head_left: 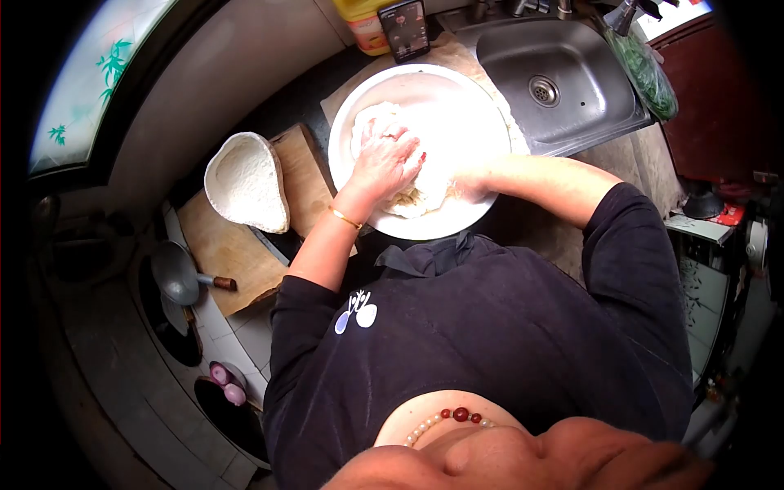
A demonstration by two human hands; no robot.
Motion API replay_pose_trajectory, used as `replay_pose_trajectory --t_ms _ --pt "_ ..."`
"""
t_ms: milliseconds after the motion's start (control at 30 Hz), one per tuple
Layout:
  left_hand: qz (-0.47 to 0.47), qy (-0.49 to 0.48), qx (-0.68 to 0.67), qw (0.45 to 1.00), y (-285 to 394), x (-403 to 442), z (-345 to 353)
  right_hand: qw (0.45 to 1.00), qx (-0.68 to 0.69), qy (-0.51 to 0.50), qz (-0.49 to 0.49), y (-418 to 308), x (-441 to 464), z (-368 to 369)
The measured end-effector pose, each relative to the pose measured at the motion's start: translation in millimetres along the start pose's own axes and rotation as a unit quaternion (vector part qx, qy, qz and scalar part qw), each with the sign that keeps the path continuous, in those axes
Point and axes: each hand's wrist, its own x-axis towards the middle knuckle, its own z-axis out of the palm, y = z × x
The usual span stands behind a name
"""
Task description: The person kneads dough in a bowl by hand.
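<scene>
Apparently for leverage, our left hand (390, 157), grip unclear, bears on dough (412, 202) between six and ten o'clock in the white basin (416, 230), glare hiding whatever our right hand (469, 180) holds at four.

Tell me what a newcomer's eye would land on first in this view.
The big, glaringly bright white bowl at upper centre, with the left hand on a pale dough-like mass inside and the right hand partly lost in glare. Next, left of the bowl, a gourd-shaped scoop holding white powder; right of it, the steel sink.
</scene>
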Motion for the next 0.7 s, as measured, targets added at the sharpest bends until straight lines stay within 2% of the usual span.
replay_pose_trajectory --t_ms 67,167,200,233,300,333,367,400,433,467,533,600,633,667,700 --pt "0.019 0.030 -0.052 0.998 -4 1 3 0.999 -0.007 -0.034 -0.028 19 9 4" --pt "0.019 0.147 -0.112 0.983 1 -4 -22 0.977 0.152 -0.145 0.029 21 -1 -40" --pt "-0.018 0.175 -0.109 0.978 -3 -14 -21 0.969 0.214 -0.120 0.038 23 -13 -51" --pt "-0.079 0.108 -0.129 0.983 -2 -23 -26 0.956 0.276 -0.095 0.044 24 -26 -61" --pt "-0.198 -0.028 -0.170 0.965 3 -39 -33 0.956 0.282 -0.050 0.068 4 -51 -88" --pt "-0.131 -0.028 -0.120 0.984 2 -45 -26 0.906 0.408 -0.079 0.075 3 -55 -98" --pt "-0.098 -0.004 -0.091 0.991 4 -50 -21 0.920 0.388 -0.033 0.038 -4 -58 -107" --pt "-0.065 0.020 -0.061 0.996 7 -52 -17 0.904 0.423 -0.029 0.048 -9 -56 -113" --pt "-0.031 0.044 -0.030 0.998 10 -54 -15 0.959 0.277 0.052 0.016 -21 -57 -122" --pt "-0.027 0.045 -0.034 0.998 10 -55 -15 0.984 0.122 0.131 -0.017 -37 -58 -130" --pt "-0.019 0.047 -0.032 0.998 11 -59 -16 0.976 -0.014 0.211 -0.042 -73 -54 -140" --pt "-0.019 0.038 -0.034 0.998 11 -62 -18 0.975 0.028 0.221 -0.025 -107 -42 -147" --pt "-0.024 0.028 -0.040 0.999 13 -63 -21 0.973 -0.032 0.227 -0.027 -116 -29 -145" --pt "-0.028 0.018 -0.045 0.998 13 -64 -22 0.947 -0.032 0.315 -0.058 -115 -19 -126" --pt "-0.031 0.023 -0.040 0.998 13 -66 -21 0.932 0.015 0.353 -0.081 -109 -2 -109"
